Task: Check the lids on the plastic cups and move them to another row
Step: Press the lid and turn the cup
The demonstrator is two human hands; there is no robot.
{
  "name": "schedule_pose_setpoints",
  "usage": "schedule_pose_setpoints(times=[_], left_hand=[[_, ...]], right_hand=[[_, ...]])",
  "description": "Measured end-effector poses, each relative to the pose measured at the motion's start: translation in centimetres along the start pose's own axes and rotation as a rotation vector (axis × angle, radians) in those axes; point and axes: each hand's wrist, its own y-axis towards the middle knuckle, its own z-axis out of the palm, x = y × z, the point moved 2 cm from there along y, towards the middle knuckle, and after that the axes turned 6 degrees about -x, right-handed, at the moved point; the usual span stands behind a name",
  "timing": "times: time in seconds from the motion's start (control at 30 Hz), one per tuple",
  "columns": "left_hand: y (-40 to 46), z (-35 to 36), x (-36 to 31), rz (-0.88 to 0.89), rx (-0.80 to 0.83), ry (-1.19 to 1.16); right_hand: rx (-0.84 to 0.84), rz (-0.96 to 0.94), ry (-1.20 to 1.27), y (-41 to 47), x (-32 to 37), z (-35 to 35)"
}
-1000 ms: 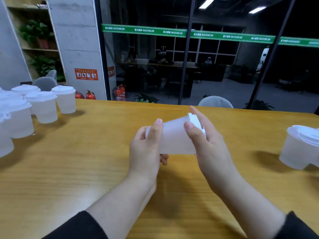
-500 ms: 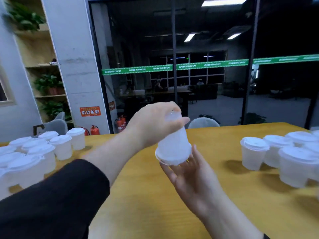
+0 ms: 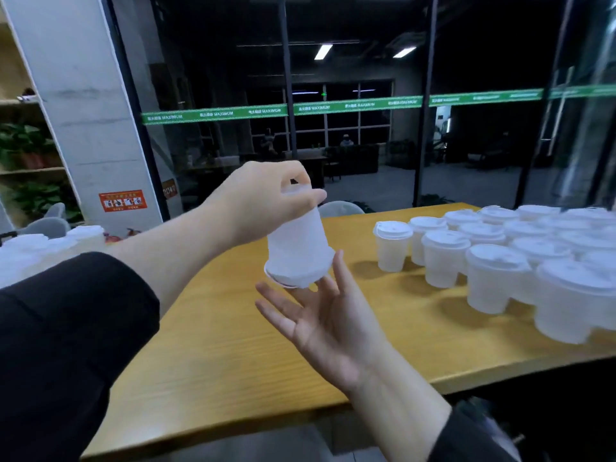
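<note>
My left hand (image 3: 263, 201) grips the base of a translucent plastic cup (image 3: 298, 245) and holds it upside down in the air, white lid facing down. My right hand (image 3: 328, 323) lies open, palm up, just beneath the lid, its fingertips close to the lid's rim. Several lidded cups (image 3: 496, 261) stand in rows on the right side of the wooden table (image 3: 233, 345). Another group of lidded cups (image 3: 40, 248) stands at the far left, partly hidden behind my left sleeve.
The table's near edge runs diagonally below my hands, and its right end lies just past the cup rows. A grey chair back (image 3: 340, 208) stands behind the table. Dark glass walls and a concrete pillar (image 3: 86, 111) rise beyond it.
The cup went from being held sideways in both hands to upside down in my left hand, with my right hand opened underneath. The view has swung right, showing more of the right cup rows.
</note>
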Motion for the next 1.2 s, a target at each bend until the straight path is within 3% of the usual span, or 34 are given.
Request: schedule_pose_setpoints(times=[0.2,0.3,0.37,0.47,0.57,0.7,0.8,1.0,1.2], left_hand=[[-2.7,5.6,-0.6,-0.164,-0.268,-0.438],[-4.4,10.3,-1.1,-0.292,-0.151,-0.680],[-4.9,13.3,-1.5,-0.325,-0.026,-0.708],[-4.9,17.0,-2.1,-0.365,0.114,-0.780],[-4.4,19.5,-3.4,-0.544,0.242,-0.985],[-3.3,22.5,-4.4,-0.723,0.291,-1.250],[-2.3,23.5,-4.5,-0.806,0.288,-1.296],[-0.2,24.8,-4.5,-0.992,0.236,-1.269],[1.3,26.2,-4.9,-0.989,0.206,-1.333]], right_hand=[[-0.098,-0.097,-0.037,-2.0,4.8,-2.4],[-0.231,-0.250,-0.135,-2.3,7.7,-4.0],[-0.305,-0.322,-0.237,-2.2,9.4,-5.2],[-0.365,-0.422,-0.488,-1.6,10.7,-7.1],[-0.409,-0.549,-0.730,-0.4,11.1,-9.1],[-0.429,-0.689,-0.968,1.5,12.4,-11.4],[-0.471,-0.712,-1.039,3.0,13.5,-12.6],[-0.729,-0.697,-1.063,5.3,14.4,-15.3],[-0.730,-0.675,-0.935,6.6,14.9,-16.9]])
